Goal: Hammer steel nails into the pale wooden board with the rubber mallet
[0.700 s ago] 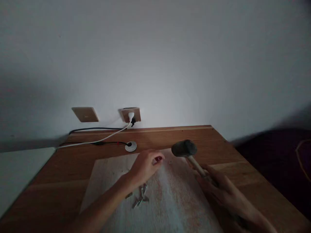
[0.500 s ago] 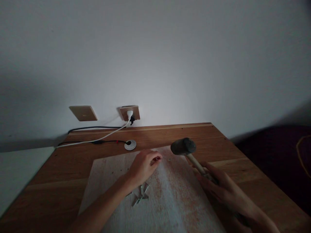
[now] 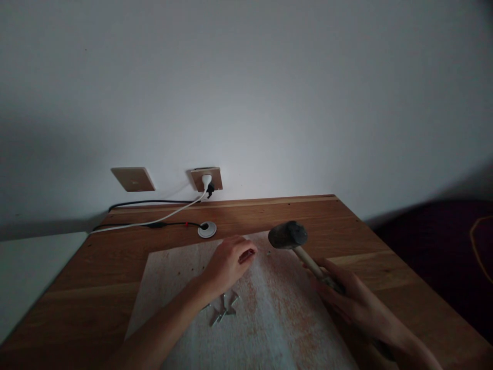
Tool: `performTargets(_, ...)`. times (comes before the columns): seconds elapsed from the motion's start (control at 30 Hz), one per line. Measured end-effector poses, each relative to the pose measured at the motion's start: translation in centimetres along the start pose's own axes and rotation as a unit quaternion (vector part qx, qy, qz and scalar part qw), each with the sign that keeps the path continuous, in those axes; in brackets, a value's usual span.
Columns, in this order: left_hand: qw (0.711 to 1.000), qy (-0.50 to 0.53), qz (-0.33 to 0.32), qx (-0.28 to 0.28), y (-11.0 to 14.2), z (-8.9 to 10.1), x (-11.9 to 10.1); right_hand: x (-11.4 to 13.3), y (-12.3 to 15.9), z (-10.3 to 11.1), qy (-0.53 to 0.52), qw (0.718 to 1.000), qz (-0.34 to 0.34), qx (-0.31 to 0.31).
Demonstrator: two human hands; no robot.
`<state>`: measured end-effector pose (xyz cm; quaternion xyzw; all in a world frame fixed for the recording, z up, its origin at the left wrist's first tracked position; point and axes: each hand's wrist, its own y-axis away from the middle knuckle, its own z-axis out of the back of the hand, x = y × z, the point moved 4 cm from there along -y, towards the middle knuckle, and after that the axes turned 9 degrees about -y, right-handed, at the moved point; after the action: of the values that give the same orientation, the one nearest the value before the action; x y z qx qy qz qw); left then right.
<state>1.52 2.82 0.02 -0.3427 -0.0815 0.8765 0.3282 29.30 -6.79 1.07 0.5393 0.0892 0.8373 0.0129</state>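
Note:
My right hand (image 3: 356, 300) is wrapped round the handle of a rubber mallet (image 3: 288, 235), whose dark head hangs above the far right part of a whitish, worn board (image 3: 265, 318). Over the board's far edge, my left hand (image 3: 231, 259) is closed with its fingertips pinched together; whatever they hold is hidden or too small to make out. Several small metal screw-like pieces (image 3: 222, 311) lie in a loose pile on the board, beside my left forearm. A few small dark holes or spots show on the board left of that hand.
The board lies on a wooden desk (image 3: 370, 257) against a pale wall. A white plug (image 3: 207, 180) sits in a wall socket; white and black cables run left along the desk's back. A round cable grommet (image 3: 207, 229) is behind the board. Something dark purple (image 3: 435, 246) stands at right.
The mallet head has shifted slightly left and stays raised. My left hand keeps its pinch at nearly the same spot. The view has tilted a little.

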Motion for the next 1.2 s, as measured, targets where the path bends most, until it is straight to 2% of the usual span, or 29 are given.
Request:
performTargets(0.3, 1.000, -0.022, 0.004, 0.016, -0.2, -0.4, -0.3, 0.8, 0.4, -0.4, 0.013, 0.999, 0.020, 0.027)
performTargets(0.4, 1.000, -0.015, 0.009, 0.011, -0.2, -0.6, -0.3, 1.0, 0.6, -0.7, 0.017, 0.999, 0.004, 0.035)
performTargets(0.57, 0.998, 0.040, 0.049, 0.001, -0.1, -0.7, 0.0, 1.8, 0.3, -0.9, 0.037, 0.998, -0.009, 0.047)
performTargets(0.73, 0.993, 0.073, 0.090, 0.005, 0.0, -0.8, 0.3, 2.9, -0.4, -0.1, 0.063, 0.997, -0.014, 0.050)
performTargets(0.83, 0.992, 0.079, 0.096, 0.000, 0.1, -0.9, 0.5, 2.1, -0.8, 0.2, 0.069, 0.996, -0.023, 0.046)
performTargets(0.97, 0.992, 0.084, 0.098, 0.001, 0.2, -1.1, 0.7, 0.2, -0.7, 0.2, 0.075, 0.997, -0.018, -0.025)
performTargets(1.07, 0.991, 0.087, 0.100, 0.007, 0.3, -1.0, 0.7, -0.6, -0.2, -0.6, 0.061, 0.998, -0.027, -0.023)
performTargets(1.2, 0.990, 0.095, 0.106, 0.016, 0.2, -0.9, 0.5, 0.0, 0.2, -1.0, 0.056, 0.997, -0.042, -0.023)
